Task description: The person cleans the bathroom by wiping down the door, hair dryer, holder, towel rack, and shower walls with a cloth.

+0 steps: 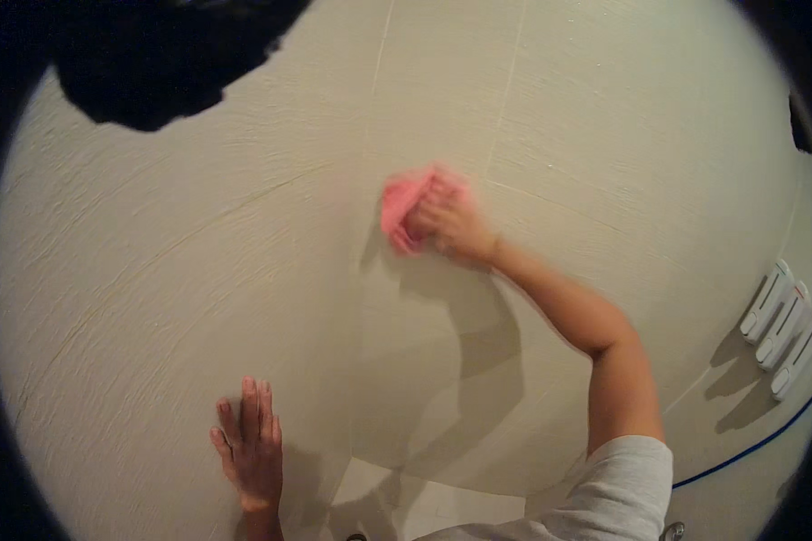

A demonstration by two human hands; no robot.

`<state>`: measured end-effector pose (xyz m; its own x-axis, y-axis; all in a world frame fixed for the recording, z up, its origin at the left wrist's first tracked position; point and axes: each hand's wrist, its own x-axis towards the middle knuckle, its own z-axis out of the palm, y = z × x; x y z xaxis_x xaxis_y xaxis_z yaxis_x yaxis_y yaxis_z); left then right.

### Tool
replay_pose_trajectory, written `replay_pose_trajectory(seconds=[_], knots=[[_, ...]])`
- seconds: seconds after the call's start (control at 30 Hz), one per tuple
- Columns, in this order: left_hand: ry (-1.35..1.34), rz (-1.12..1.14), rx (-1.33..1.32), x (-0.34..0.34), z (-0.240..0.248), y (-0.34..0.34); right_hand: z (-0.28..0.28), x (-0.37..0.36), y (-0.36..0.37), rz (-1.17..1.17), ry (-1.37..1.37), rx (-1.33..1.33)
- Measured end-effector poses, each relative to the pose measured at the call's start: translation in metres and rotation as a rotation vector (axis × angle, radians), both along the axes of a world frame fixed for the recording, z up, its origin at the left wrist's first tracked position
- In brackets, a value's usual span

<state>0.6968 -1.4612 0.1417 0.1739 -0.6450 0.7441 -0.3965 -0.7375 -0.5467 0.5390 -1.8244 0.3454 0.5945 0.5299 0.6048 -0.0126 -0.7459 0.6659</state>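
Observation:
A pink cloth [399,206] is pressed to the tiled wall near the corner, with my right hand [447,221] closed over it. That hand is somewhat blurred, and its arm reaches in from the lower right in a grey short sleeve. Lower down and to the left, my left hand [251,442] lies flat on the left wall [153,307], fingers stretched out and pointing up. Nothing is in it. Fine wavy streaks run over the tiles.
Several white dispensers [780,329] are mounted in a row on the right wall. Below them runs a blue hose or cord [758,446]. Pale floor tiles [460,509] show at the bottom, next to a small metal fitting [674,531]. Dark shapes block the upper left.

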Motion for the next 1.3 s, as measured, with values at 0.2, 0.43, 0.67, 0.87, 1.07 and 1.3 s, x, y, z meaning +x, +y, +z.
replay_pose_trajectory(seconds=[0.2,0.43,0.67,0.87,1.07,1.3], knots=[[0.555,-0.628,-0.343,-0.051,-0.005,-0.028,0.334,-0.136,-0.030,-0.491,-0.673,-0.358],[1.059,-1.198,-0.328,-0.074,0.004,-0.049,0.128,-0.122,-0.063,-0.656,-0.470,-0.140],[1.082,-1.317,-0.319,-0.070,0.014,-0.068,-0.112,-0.234,0.012,-0.809,0.394,-0.191],[0.877,-1.322,-0.340,-0.077,0.038,-0.080,0.165,-0.232,-0.025,-0.829,-0.130,-0.404],[0.861,-1.321,-0.398,-0.079,0.031,-0.078,0.343,-0.400,0.004,-0.899,-1.238,-0.023],[0.965,-1.295,-0.520,-0.085,0.028,-0.087,0.404,-0.157,-0.037,-0.301,-1.219,0.367]])
